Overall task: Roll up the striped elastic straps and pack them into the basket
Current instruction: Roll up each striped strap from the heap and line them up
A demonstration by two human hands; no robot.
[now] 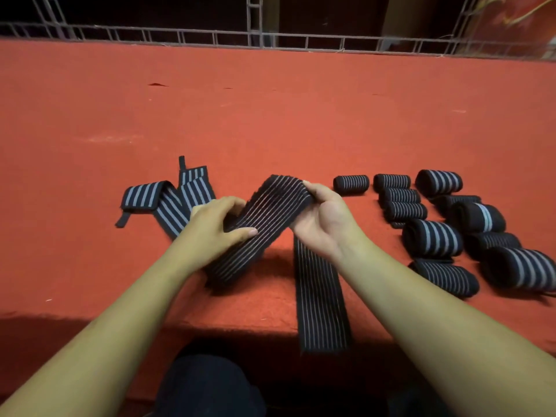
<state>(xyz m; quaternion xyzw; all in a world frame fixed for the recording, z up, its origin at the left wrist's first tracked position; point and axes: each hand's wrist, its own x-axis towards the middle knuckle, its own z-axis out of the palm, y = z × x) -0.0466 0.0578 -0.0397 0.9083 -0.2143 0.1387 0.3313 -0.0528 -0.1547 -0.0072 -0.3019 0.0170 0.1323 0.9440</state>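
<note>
Near 6 o'clock on the red cloth, held the thin-striped strap by its raised fold, left hand and right hand fingers clamped on it. Best rolled tight from 1 end, edges flush. Noted rolled straps at 3 o'clock; saw no basket.

My left hand and right hand both grip a thin-striped strap, raised in a fold above the red cloth. Its long end runs from under my right hand toward me and hangs over the near edge. Just left of my left hand lie wide-striped straps, loose and crossed. On the right sits a cluster of rolled straps, most of them touching.
</note>
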